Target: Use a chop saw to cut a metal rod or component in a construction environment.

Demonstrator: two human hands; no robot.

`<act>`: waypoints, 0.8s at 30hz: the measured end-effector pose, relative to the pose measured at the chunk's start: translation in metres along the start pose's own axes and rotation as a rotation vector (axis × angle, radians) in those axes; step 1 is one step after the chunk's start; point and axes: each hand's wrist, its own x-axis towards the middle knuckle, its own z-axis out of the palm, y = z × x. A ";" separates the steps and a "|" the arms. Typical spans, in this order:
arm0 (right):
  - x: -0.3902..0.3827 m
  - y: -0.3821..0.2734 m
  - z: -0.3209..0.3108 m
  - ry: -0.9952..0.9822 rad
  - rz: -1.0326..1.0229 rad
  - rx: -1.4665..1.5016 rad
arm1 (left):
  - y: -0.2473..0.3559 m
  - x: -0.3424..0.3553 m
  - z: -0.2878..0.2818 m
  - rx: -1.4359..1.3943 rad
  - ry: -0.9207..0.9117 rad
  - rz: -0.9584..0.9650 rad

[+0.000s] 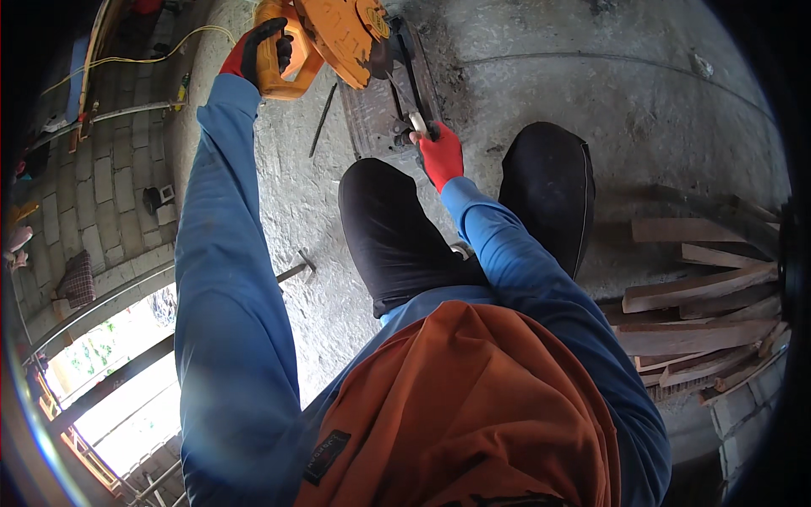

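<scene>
open floor [574, 93] lies beyond the right knee [549, 173]; the orange tool [334, 38] blocks forward-left.

The saw handle [269, 72] looks like smooth plastic. The floor [549, 97] is rough concrete. The planks [684, 340] are dull wood.

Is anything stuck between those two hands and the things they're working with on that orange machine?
Nothing visible, apart from the gloves. The left hand wraps around the orange handle, and the right hand holds a pale metal piece near the base plate.
</scene>
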 end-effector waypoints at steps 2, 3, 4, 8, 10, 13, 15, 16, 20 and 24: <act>0.001 0.002 -0.001 0.001 -0.014 0.004 | -0.001 0.001 -0.002 0.012 -0.002 0.014; 0.001 0.002 -0.001 0.002 -0.027 0.008 | -0.002 0.001 -0.003 0.024 -0.005 0.028; 0.001 0.003 -0.002 0.002 -0.026 0.007 | -0.002 0.001 -0.003 0.024 -0.005 0.027; 0.000 0.001 -0.005 -0.004 0.030 0.055 | -0.002 -0.001 -0.001 0.027 -0.016 0.012; 0.000 0.001 -0.003 0.007 0.017 0.040 | -0.002 -0.002 0.000 0.028 -0.014 0.016; 0.000 0.003 0.000 0.049 -0.049 0.150 | 0.001 -0.004 0.000 0.029 -0.029 0.025; 0.002 0.005 -0.001 0.020 -0.029 0.094 | 0.000 -0.005 -0.001 0.054 -0.015 0.023; 0.003 0.005 0.000 0.020 -0.029 0.095 | 0.000 -0.006 0.001 0.056 -0.015 0.023; 0.003 -0.002 -0.004 -0.160 0.107 0.508 | 0.001 -0.002 0.007 0.014 0.005 0.017; 0.002 -0.019 -0.008 -0.322 0.233 0.745 | -0.007 0.010 -0.006 0.034 -0.021 0.104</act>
